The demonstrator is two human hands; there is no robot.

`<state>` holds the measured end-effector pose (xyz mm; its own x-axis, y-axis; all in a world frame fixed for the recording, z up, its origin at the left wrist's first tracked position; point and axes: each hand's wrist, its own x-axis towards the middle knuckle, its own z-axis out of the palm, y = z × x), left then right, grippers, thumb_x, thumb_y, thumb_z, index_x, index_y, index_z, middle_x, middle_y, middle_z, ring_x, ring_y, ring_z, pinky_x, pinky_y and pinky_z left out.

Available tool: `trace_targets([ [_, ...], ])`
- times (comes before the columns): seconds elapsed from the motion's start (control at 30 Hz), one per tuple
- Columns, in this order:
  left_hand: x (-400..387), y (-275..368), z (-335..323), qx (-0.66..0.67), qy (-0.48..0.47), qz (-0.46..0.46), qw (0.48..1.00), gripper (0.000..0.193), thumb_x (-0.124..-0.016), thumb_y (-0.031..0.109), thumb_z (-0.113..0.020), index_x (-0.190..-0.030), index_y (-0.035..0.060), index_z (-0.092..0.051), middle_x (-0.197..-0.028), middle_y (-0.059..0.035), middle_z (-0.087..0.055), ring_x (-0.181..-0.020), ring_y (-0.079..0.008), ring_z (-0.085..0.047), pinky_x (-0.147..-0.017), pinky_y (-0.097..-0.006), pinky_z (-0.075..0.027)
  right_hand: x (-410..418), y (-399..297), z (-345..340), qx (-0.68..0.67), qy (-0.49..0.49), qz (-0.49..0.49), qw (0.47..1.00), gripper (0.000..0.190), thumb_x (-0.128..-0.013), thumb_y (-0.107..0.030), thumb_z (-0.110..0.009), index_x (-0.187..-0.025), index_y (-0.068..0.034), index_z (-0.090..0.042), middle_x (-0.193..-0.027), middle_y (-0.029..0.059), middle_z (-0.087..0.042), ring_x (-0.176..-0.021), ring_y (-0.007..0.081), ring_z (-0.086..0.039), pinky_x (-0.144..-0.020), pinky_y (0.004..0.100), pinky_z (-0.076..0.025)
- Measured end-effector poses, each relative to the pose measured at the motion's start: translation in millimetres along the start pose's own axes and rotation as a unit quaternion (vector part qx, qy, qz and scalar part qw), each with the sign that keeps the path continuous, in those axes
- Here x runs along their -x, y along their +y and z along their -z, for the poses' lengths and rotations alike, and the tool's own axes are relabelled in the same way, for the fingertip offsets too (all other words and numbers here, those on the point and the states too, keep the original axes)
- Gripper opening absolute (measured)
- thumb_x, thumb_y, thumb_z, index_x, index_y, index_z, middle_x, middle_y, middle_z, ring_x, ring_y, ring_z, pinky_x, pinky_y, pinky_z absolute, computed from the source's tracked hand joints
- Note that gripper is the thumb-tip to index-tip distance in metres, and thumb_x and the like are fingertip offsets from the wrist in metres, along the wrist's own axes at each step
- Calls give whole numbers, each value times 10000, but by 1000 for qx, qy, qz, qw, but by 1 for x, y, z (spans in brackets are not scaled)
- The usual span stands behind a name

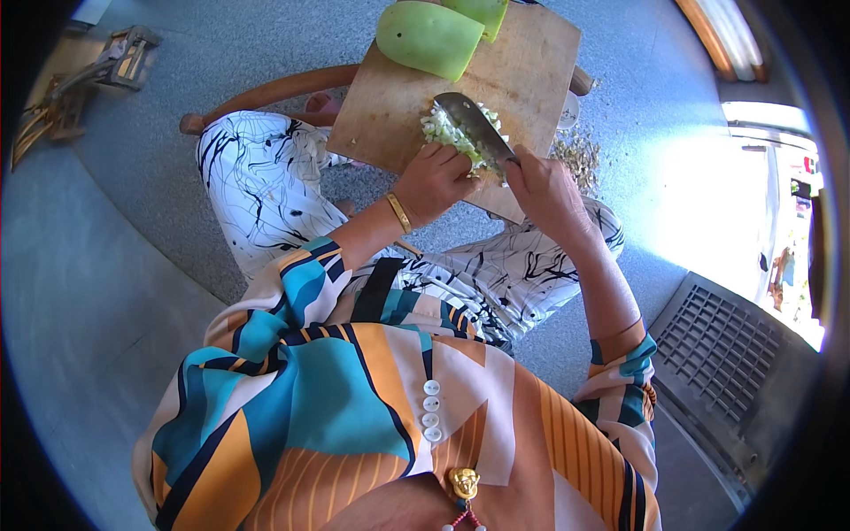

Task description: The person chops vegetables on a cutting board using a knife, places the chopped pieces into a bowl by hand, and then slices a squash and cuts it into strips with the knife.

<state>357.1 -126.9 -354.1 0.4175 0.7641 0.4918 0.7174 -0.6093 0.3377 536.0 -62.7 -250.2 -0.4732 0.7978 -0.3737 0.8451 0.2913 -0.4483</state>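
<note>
My right hand (546,189) grips the handle of a kitchen knife (475,123) with a broad dark blade. The blade lies over a heap of finely chopped pale green pieces (441,130) on a wooden cutting board (524,73). My left hand (439,180) rests at the near side of the heap with its fingers curled against the pieces. Whether it holds any of them is hidden. Beyond the knife sits a large piece of light green gourd (428,38), skin side up. A second gourd piece (481,14) lies behind it at the board's far edge.
Under the board shows a curved wooden chair arm or frame (279,89). Dry brown scraps (576,159) are scattered on the speckled floor (654,99) to the right, beside a small whitish round object (569,111). A dark grille (724,352) stands at right, a wooden rack (129,58) at far left.
</note>
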Motion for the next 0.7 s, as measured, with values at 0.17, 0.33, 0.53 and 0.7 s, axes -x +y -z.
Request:
trace_targets([
  [0.17,-6,-3,-6,-7,37,25,999,147,-721,142,-676,-864,138,-643,-926,0,-613,-868,-215,-559,-782,-382,-408,-6,-3,-3,34,-7,-2,999,232,-900,-201,-472,-915,18,-546,-751,270,-616,-748,452,-616,-691,519,-485],
  [0.33,-8,-2,-9,-16,39,49,998,130,-723,146,-674,-851,135,-656,-888,9,-628,-862,-200,-565,-774,-367,-399,-16,-1,-6,79,-13,29,996,218,-907,-194,-484,-879,17,-535,-730,257,-613,-717,437,-615,-654,512,-485],
  [0.53,-5,-4,1,9,95,29,995,168,-689,105,-689,-854,130,-672,-878,8,-629,-838,-201,-579,-792,-354,-399,-7,-7,-16,60,13,-4,998,198,-886,-170,-490,-905,16,-552,-753,251,-633,-735,443,-630,-660,499,-506],
  [0.7,9,-14,15,31,130,89,987,181,-680,33,-710,-838,112,-670,-862,-31,-607,-839,-221,-586,-744,-361,-449,-1,16,-20,-12,62,5,998,206,-895,-206,-500,-932,-7,-539,-679,243,-613,-684,431,-625,-631,504,-491],
])
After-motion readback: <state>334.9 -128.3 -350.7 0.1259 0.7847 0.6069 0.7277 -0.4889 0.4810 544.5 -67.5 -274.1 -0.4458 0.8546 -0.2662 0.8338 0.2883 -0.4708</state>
